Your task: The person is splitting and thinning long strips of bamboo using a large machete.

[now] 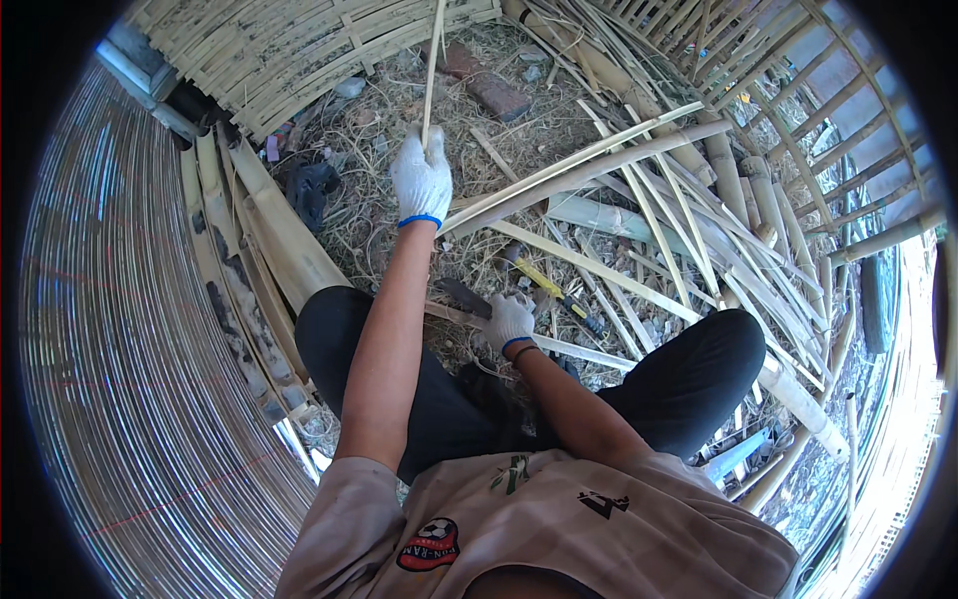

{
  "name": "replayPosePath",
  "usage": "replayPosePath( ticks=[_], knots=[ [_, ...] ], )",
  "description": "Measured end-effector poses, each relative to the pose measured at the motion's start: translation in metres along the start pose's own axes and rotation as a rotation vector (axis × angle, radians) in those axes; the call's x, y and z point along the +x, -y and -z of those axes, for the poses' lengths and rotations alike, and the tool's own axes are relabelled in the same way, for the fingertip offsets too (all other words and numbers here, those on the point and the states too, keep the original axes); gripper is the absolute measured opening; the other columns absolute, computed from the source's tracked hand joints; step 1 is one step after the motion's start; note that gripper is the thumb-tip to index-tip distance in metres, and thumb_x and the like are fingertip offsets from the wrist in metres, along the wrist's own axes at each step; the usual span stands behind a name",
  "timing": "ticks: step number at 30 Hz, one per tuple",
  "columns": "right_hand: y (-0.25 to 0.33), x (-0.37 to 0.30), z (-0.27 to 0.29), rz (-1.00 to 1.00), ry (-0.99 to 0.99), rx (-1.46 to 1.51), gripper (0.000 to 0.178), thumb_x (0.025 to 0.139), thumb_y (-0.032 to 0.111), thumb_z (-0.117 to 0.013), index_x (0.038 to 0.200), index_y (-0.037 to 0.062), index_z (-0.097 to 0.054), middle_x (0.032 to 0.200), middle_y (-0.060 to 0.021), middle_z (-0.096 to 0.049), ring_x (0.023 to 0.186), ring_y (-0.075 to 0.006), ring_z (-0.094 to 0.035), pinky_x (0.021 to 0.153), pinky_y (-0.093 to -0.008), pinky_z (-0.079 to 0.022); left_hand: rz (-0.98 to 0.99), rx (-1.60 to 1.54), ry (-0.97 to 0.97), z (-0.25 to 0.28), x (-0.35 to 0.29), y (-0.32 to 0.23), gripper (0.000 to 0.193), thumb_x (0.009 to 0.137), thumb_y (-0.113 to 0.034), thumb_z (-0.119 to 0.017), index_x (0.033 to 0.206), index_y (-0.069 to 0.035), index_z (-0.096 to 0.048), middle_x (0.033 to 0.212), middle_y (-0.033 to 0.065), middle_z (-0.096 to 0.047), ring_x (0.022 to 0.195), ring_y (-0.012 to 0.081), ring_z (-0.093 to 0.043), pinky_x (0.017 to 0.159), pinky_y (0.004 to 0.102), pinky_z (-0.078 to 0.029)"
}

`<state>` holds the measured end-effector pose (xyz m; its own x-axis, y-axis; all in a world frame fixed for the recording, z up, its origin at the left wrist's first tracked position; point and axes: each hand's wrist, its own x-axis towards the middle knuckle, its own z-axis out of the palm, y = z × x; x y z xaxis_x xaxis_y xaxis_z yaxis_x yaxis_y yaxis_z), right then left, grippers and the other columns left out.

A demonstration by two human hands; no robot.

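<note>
Thin bamboo strip (432,85) is clamped in the gloved left hand (420,182), projecting forward beyond the fingers. Dark-bladed knife (463,298) is gripped by the gloved right hand (510,323), blade lying to that hand's left.

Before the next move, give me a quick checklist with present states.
1. Left hand grip on the bamboo strip: ok, closed around it.
2. Right hand grip on the knife: ok, fist closed, handle hidden.
3. Gloves worn: ok, both hands.
4. Blade clear of the left forearm: cannot tell, depth unclear.
5. Strip's far end free: cannot tell, out of view.
6. Ground near the right hand clear: not ok, hammer and loose strips there.
</note>
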<state>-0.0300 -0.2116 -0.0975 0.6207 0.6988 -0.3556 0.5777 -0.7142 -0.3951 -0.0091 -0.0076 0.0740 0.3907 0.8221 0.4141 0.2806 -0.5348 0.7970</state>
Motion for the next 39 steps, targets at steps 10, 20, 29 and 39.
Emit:
replayPosePath(
  ticks=[10, 20, 29, 39],
  knots=[
    [0.035, 0.125, 0.018, -0.108, -0.375, 0.667, 0.061, 0.079, 0.053, -0.069, 0.109, -0.0004, -0.065, 0.103, -0.0255, -0.067, 0.099, -0.0405, -0.065, 0.086, -0.0457, -0.051, -0.242, -0.262, -0.261, 0.027, 0.028, -0.035, 0.033, 0.103, -0.030, -0.045, 0.110, -0.001, -0.058, 0.094, 0.0163, -0.064, 0.082, 0.0300, -0.062, 0.078, 0.0398, -0.048],
    [0.075, 0.227, 0.011, -0.397, -0.024, 0.666, 0.060, 0.090, 0.053, -0.051, 0.120, 0.0018, -0.064, 0.114, -0.0199, -0.068, 0.108, -0.0327, -0.065, 0.089, -0.0386, -0.051, -0.251, -0.046, -0.309, 0.094, 0.029, -0.066, 0.035, 0.104, -0.030, -0.044, 0.114, -0.001, -0.060, 0.100, 0.0161, -0.065, 0.093, 0.0282, -0.059, 0.088, 0.0389, -0.043],
    [0.150, 0.224, -0.043, -1.027, 0.145, 1.751, 0.044, 0.089, 0.039, -0.060, 0.125, 0.0119, -0.063, 0.119, -0.0048, -0.068, 0.113, -0.0230, -0.063, 0.089, -0.0327, -0.054, -0.203, 0.110, -0.289, 0.138, 0.017, -0.010, 0.028, 0.101, -0.027, -0.052, 0.105, 0.000, -0.059, 0.081, 0.0173, -0.059, 0.072, 0.0300, -0.055, 0.072, 0.0389, -0.047],
    [0.046, 0.213, -0.020, -0.362, -0.417, 1.810, 0.029, 0.089, 0.024, -0.058, 0.113, 0.0083, -0.053, 0.090, -0.0118, -0.059, 0.075, -0.0265, -0.062, 0.058, -0.0451, -0.053, -0.190, -0.084, -0.167, 0.089, 0.029, -0.035, 0.030, 0.100, -0.028, -0.053, 0.104, 0.001, -0.060, 0.079, 0.0168, -0.057, 0.070, 0.0274, -0.053, 0.071, 0.0387, -0.045]
  ],
)
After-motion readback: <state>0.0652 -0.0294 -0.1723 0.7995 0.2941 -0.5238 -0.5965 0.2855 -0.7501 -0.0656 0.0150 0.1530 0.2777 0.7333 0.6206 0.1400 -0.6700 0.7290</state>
